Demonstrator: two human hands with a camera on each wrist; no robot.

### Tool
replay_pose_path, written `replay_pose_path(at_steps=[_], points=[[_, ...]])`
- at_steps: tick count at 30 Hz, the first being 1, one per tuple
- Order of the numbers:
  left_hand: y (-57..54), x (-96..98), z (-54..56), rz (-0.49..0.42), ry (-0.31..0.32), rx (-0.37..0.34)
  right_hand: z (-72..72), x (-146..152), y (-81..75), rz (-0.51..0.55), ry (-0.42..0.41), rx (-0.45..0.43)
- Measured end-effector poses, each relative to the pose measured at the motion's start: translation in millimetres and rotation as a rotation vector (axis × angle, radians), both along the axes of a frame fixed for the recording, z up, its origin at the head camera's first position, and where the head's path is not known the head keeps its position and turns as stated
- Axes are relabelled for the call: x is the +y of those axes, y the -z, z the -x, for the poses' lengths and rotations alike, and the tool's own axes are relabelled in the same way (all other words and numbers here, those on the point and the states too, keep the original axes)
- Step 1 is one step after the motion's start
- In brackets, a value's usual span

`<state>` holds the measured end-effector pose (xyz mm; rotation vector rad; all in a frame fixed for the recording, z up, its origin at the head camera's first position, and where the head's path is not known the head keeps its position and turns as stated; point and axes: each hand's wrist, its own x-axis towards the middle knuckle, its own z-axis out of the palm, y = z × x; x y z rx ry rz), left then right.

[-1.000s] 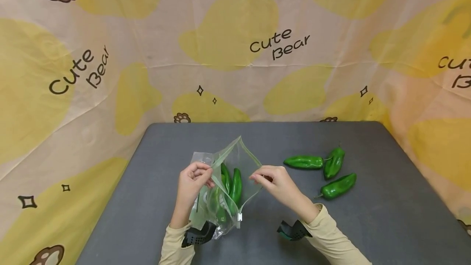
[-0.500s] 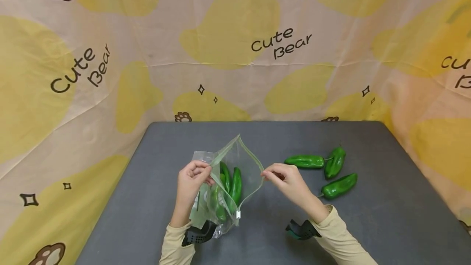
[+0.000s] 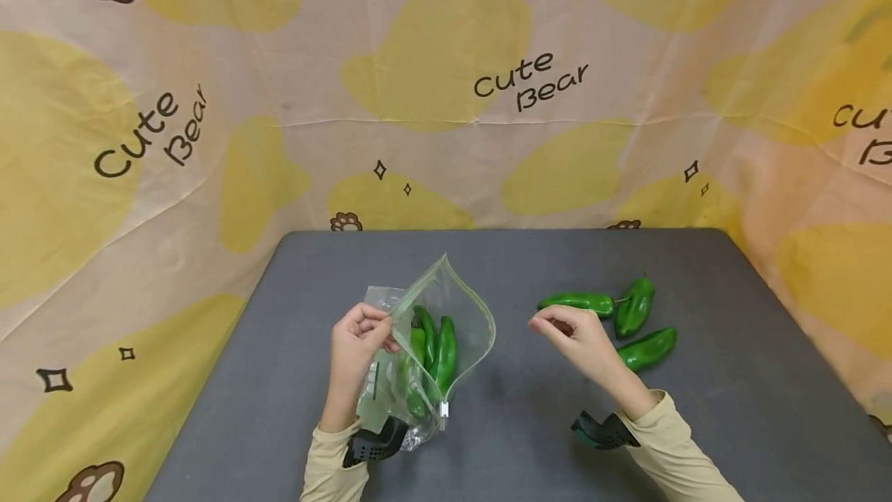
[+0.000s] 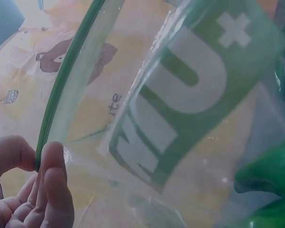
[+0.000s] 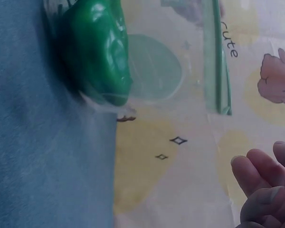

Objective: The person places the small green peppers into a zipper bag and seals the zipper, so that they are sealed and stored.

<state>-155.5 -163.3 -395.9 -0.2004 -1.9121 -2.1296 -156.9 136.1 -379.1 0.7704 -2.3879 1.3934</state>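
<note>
My left hand [image 3: 357,347] pinches the green-edged rim of a clear slider zip bag [image 3: 472,316] between thumb and fingers. The bag's mouth gapes wide, and its white slider [image 3: 444,409] sits at the near corner. Several green peppers [image 3: 444,355] lie inside. In the left wrist view, the rim [image 4: 61,95] runs up from the pinching fingertips past a green printed label [image 4: 180,90]. My right hand [image 3: 585,343] hovers to the right of the bag, apart from it, its fingers loosely bent around nothing. The right wrist view shows a bagged pepper [image 5: 99,52] beyond those fingers.
Three loose green peppers lie on the dark grey table [image 3: 502,448] at the right: one behind my right hand [image 3: 574,301], an upright-pointing one [image 3: 634,308] beside it, and a nearer one [image 3: 650,348] partly covered by the hand. A printed cloth [image 3: 432,60] walls the table.
My right hand has moved from the bag's right rim away to the right, letting go of it. The bag's mouth has rounded wider. My left hand keeps its pinch, shifting slightly left.
</note>
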Motion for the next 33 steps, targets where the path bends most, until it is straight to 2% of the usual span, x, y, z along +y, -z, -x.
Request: replay_pose_path(at_steps=[5, 8, 11, 15, 17, 18, 21, 23, 24, 25, 28, 31, 33], points=[[0.6, -1.1, 1.3, -0.044, 0.010, 0.004, 12.5, 24, 33.8, 0.038, 0.045, -0.098], [-0.4, -1.1, 1.2, -0.036, 0.005, -0.005, 13.4, 37, 39.7, 0.044, 0.085, -0.129], [-1.4, -1.7, 1.4, -0.009, -0.009, -0.018, 13.3, 45, 40.1, 0.035, 0.104, -0.124], [2.5, -4.4, 4.0, 0.039, -0.011, 0.003, 13.6, 53, 40.1, 0.008, 0.076, -0.041], [10.4, -7.7, 7.6, 0.048, 0.000, 0.034, 13.6, 58, 41.4, -0.007, 0.053, 0.012], [26.8, -12.3, 15.6, 0.033, 0.023, 0.070, 13.5, 60, 42.2, -0.016, 0.039, 0.039], [52.0, -22.3, 27.0, 0.021, 0.063, 0.134, 12.9, 70, 44.1, -0.069, 0.002, 0.070], [56.2, -24.0, 28.8, 0.016, 0.065, 0.135, 12.0, 76, 44.9, -0.134, -0.030, 0.059], [54.1, -23.2, 27.6, 0.023, 0.065, 0.127, 11.2, 79, 45.2, -0.167, -0.046, 0.045], [40.2, -19.5, 20.2, 0.045, 0.050, 0.104, 10.3, 81, 45.8, -0.200, -0.060, 0.024], [16.2, -9.9, 8.7, 0.063, 0.034, 0.027, 7.3, 90, 49.7, -0.270, -0.064, -0.030], [5.6, -6.2, 4.3, 0.068, 0.036, -0.039, 3.9, 97, 53.9, -0.287, -0.017, -0.029], [2.8, -5.5, 3.1, 0.072, 0.030, -0.073, 1.6, 100, 56.3, -0.292, 0.025, -0.005]])
